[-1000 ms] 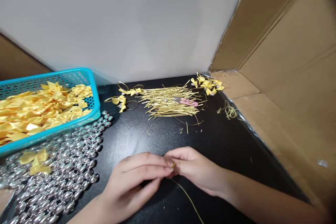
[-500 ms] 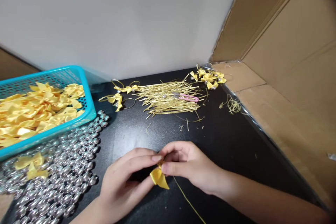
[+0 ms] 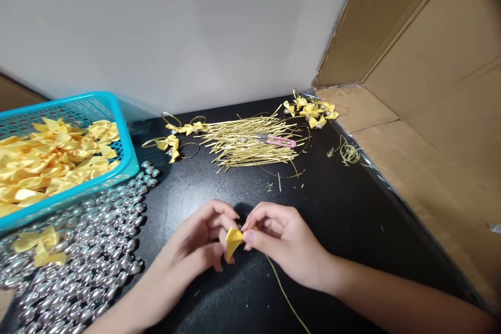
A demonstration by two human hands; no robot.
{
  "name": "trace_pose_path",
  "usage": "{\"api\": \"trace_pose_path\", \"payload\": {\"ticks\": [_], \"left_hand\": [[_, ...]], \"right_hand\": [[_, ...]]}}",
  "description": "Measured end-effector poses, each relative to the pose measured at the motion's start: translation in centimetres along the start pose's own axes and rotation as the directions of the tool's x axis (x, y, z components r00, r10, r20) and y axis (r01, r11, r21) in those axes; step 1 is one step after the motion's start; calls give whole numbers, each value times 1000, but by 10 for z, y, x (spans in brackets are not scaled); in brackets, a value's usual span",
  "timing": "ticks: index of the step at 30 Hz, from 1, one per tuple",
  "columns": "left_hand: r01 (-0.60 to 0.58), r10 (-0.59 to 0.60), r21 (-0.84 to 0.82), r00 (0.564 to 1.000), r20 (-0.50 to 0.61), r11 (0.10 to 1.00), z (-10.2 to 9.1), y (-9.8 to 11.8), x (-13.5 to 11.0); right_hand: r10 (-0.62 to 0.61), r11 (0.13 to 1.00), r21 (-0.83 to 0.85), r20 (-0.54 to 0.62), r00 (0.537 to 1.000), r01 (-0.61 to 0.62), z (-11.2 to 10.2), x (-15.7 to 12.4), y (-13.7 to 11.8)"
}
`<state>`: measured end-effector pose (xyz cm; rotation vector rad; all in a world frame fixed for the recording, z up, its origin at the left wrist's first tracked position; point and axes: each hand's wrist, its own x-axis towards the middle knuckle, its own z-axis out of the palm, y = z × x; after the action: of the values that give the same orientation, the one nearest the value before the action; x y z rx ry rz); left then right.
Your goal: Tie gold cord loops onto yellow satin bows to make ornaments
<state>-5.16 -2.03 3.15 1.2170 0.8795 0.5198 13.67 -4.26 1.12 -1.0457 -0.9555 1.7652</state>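
Observation:
A small yellow ribbon bow (image 3: 234, 240) is pinched at its knot between the thumb and fingers of my right hand (image 3: 291, 245). Beneath that hand a thin gold cord (image 3: 285, 292) trails toward the lower edge; where it joins the bow is hidden. My left hand (image 3: 193, 253) is just left of the bow, thumb and fingers apart, with curled fingertips behind the bow's left loop. Whether those fingertips touch the ribbon is hard to make out.
A blue basket (image 3: 131, 151) of yellow bows stands left, with silver beads (image 3: 97, 250) spread before it. Behind my hands lie gold cord strips (image 3: 235, 148) and pink-handled snips (image 3: 282, 141). Finished-looking bow loops (image 3: 311, 109) and tangled cord (image 3: 349, 152) are right, beside cardboard (image 3: 422, 162).
My left fingers have come off the bow's knot and spread apart. The bow has risen slightly and turned, still pinched in my right hand. The view has shifted slightly.

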Motion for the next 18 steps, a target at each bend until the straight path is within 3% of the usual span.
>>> {"api": "trace_pose_path", "payload": {"ticks": [4, 8, 12, 18], "left_hand": [[164, -164, 5, 986, 24, 987, -7, 3, 5], [232, -231, -42, 972, 42, 972, -2, 1, 8], [228, -225, -82, 974, 37, 970, 1, 1, 7], [201, -202, -123, 979, 3, 972, 5, 3, 6]], "right_hand": [[138, 988, 59, 43, 989, -140, -1, 3, -2], [154, 986, 59, 52, 987, -157, -1, 2, -5], [87, 996, 5, 37, 996, -87, 0, -1, -6], [-112, 991, -68, 68, 991, 116, 1, -4, -6]]}}
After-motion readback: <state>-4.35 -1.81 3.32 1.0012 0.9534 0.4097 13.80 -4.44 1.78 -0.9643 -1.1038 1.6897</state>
